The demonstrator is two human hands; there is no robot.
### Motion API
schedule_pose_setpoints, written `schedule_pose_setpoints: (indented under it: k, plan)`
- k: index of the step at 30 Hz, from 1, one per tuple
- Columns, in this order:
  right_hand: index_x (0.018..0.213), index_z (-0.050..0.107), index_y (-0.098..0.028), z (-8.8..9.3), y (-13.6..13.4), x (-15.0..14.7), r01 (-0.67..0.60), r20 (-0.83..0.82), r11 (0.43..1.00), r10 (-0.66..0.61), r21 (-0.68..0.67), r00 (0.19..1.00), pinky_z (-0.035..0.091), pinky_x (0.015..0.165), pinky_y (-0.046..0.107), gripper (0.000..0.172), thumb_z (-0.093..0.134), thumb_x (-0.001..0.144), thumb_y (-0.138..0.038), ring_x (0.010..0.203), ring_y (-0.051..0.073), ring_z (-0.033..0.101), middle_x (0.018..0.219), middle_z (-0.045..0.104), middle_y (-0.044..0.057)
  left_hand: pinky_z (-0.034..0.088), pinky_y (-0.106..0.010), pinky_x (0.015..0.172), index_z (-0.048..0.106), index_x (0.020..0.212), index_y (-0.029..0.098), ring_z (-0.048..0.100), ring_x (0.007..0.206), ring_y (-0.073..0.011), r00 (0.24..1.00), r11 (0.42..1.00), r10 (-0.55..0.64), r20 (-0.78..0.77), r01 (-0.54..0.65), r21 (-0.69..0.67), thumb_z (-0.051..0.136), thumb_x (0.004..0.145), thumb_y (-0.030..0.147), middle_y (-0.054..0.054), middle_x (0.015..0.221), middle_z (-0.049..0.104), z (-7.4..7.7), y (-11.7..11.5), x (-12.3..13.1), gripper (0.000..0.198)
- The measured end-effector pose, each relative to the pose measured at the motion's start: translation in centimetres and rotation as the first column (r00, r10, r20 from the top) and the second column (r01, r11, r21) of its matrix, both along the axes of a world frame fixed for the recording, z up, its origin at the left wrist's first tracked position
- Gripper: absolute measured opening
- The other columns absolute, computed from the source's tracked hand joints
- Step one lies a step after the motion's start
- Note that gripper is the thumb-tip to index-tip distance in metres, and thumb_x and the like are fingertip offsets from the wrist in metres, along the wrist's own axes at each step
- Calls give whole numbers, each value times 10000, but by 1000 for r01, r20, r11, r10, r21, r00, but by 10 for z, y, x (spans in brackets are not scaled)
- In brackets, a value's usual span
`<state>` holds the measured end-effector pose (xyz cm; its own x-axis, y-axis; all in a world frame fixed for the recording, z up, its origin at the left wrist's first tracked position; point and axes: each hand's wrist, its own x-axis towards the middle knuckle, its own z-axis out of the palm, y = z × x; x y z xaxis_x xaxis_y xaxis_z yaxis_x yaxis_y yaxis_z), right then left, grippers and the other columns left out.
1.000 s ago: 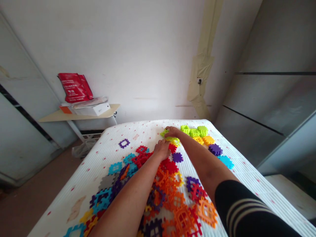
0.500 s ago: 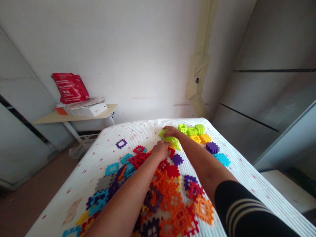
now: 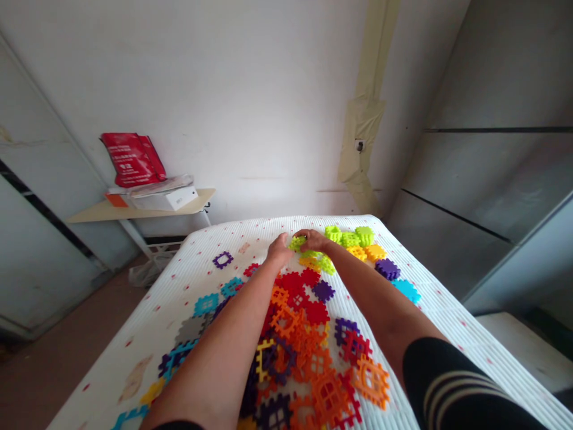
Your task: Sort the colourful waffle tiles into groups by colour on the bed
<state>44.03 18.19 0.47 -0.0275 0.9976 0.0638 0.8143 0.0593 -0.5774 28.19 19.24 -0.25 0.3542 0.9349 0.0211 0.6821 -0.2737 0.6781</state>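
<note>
Lime-green plastic waffle tile (image 3: 297, 243) is pinched in the right hand (image 3: 316, 240), which closes on it from 3 o'clock. The left hand (image 3: 280, 249), fingers narrow, meets it from 9 o'clock; if it grips, I cannot tell. Both are near the far edge of the white ribbed mattress (image 3: 250, 230). Three lime stacks (image 3: 349, 237) lie at 2 o'clock.

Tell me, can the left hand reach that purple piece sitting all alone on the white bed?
Probably yes. The left hand lies close to the lone purple piece, which sits just to its left, with only bare bed cover between them and nothing on top of it.
</note>
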Motion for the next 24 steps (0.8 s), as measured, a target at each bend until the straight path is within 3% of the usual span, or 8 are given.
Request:
schedule_pose_setpoints:
  k: [6, 12, 20, 24]
  plan:
    - [1135, 599, -276, -1, -13, -7, -94, 46, 995, 93, 15, 995, 428, 894, 269, 603, 678, 575, -67, 1025, 173, 573, 1139, 625, -27, 502, -408, 824, 519, 1175, 168, 582, 974, -198, 999, 999, -29, 23, 30, -42, 550, 854, 334, -80, 1142, 570, -8, -1, 17, 363]
    - [1304, 431, -192, -5, -21, 0, -106, 115, 993, 99, 51, 988, 414, 916, 302, 780, 715, 582, -112, 1062, 194, 566, 1195, 591, 79, 497, -415, 832, 523, 1167, 170, 569, 1000, -204, 1000, 1000, -9, -25, 9, -24, 546, 855, 343, -86, 1172, 552, -17, 1, 22, 358]
    - [1179, 551, -169, -10, -40, 9, -42, 105, 995, 33, 86, 994, 418, 935, 324, 560, 624, 634, -65, 1073, 225, 572, 1171, 619, 91, 499, -401, 823, 540, 1138, 171, 577, 974, -193, 996, 999, -46, -75, 46, -4, 541, 858, 347, -80, 1140, 569, -19, -3, 20, 331]
    - [1210, 524, -186, -14, -44, 9, -10, 59, 994, 4, 104, 998, 435, 930, 298, 622, 544, 622, 15, 1055, 194, 592, 1139, 645, 67, 500, -391, 813, 552, 1111, 165, 586, 949, -185, 993, 997, -74, -88, 74, 1, 550, 853, 344, -72, 1096, 588, -16, -4, 21, 314]
